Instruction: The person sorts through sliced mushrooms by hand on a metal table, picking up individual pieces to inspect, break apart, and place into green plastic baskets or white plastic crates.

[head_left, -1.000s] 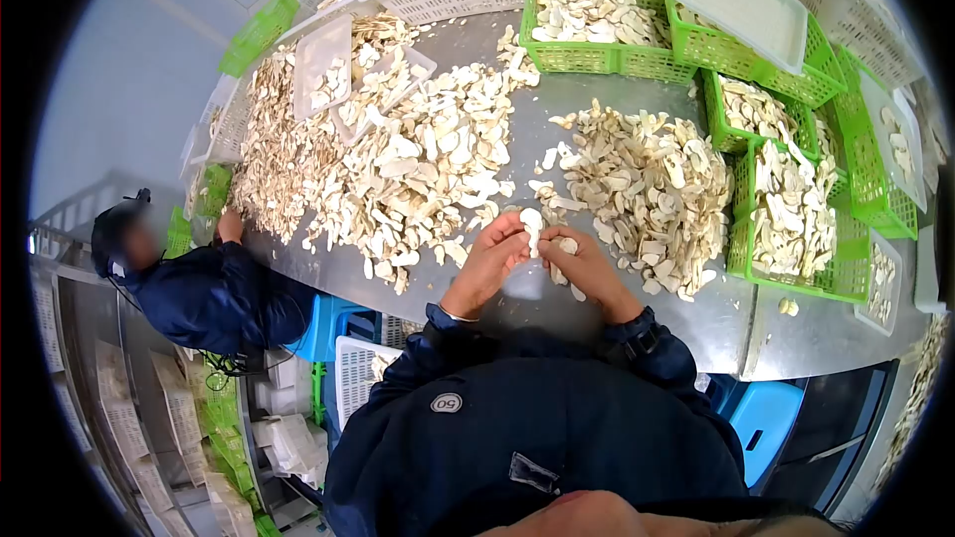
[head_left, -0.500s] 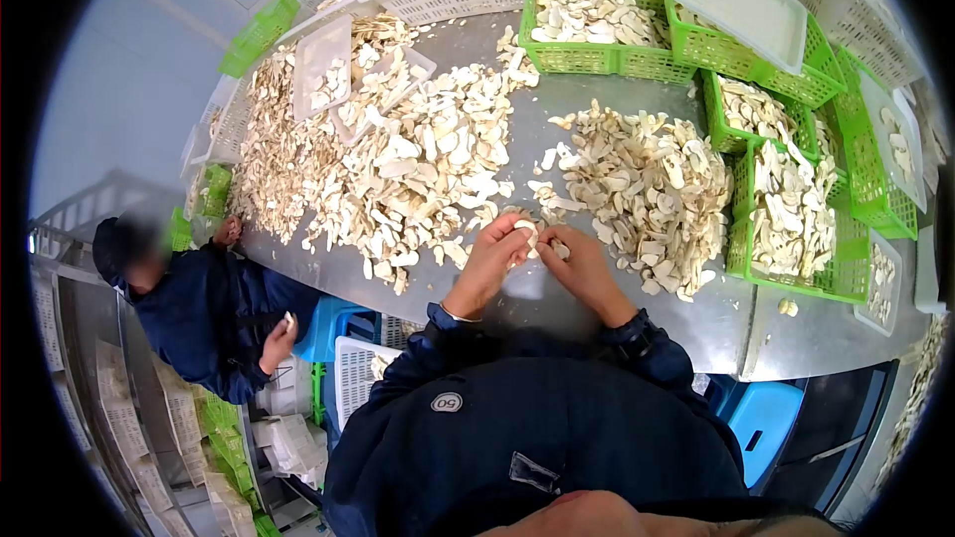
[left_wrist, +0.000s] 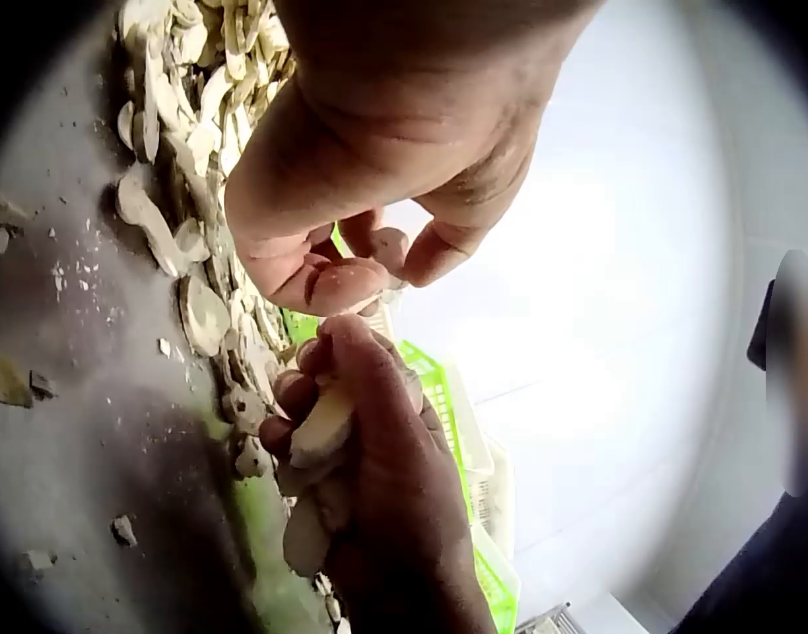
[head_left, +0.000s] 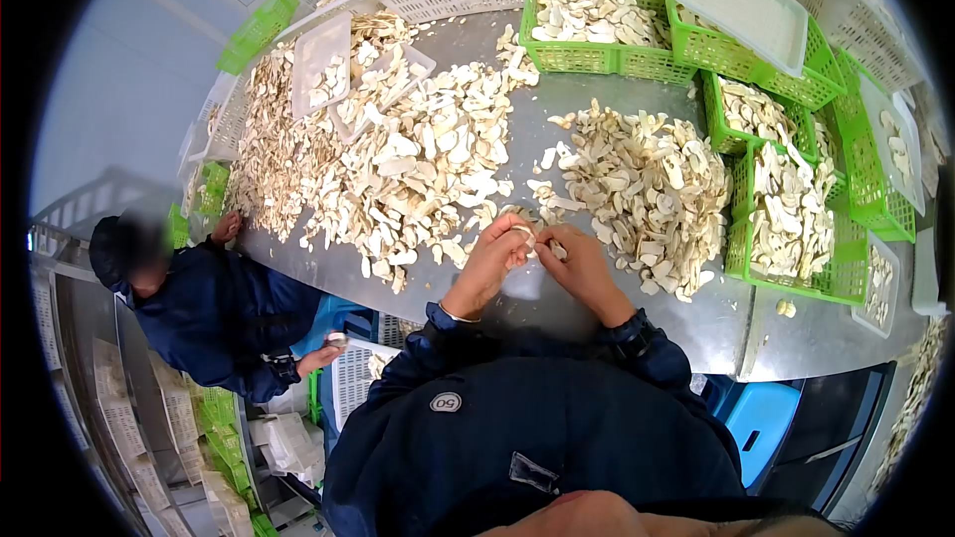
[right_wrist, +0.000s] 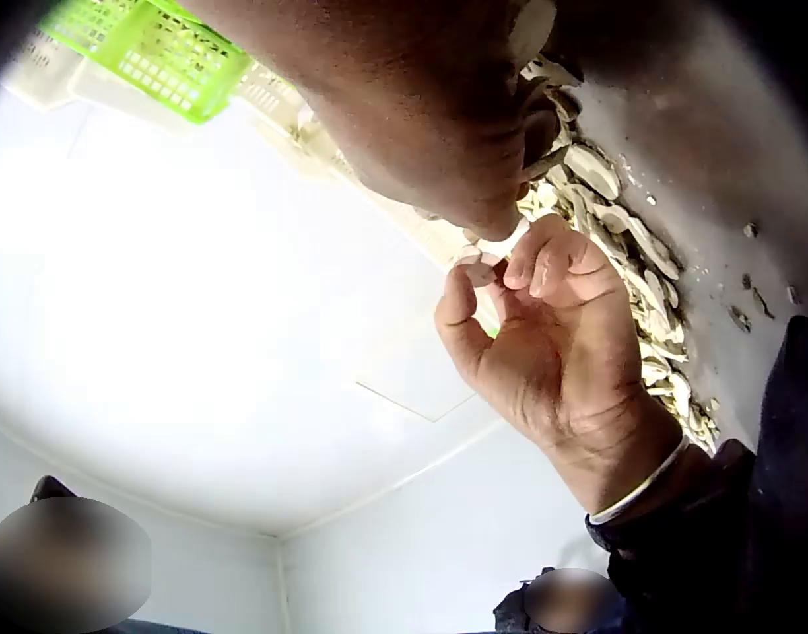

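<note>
Both hands meet over the near edge of the metal table in the head view. The left hand (head_left: 487,267) pinches a pale dried mushroom slice (head_left: 525,232) between thumb and fingers. Right beside it, the right hand (head_left: 585,270) has its fingertips at the slice's edge. More slices (left_wrist: 322,429) are tucked in the curled right hand in the left wrist view. In the right wrist view the left hand (right_wrist: 569,337) faces the camera, its fingertips partly hidden by the right hand (right_wrist: 404,106). Beyond the hands lies a heap of mushroom slices (head_left: 652,194).
A larger slice heap (head_left: 428,159) spreads to the left, with clear plastic trays (head_left: 323,60) on it. Green baskets (head_left: 806,283) of slices line the right and back. Another person (head_left: 214,308) works at the left, near a blue stool (head_left: 343,316). Another stool (head_left: 761,428) stands right.
The mushroom slice was upright a second ago and has been turned down between the fingers. The hands drew slightly closer. The other person's near hand came out and moved right, holding something pale.
</note>
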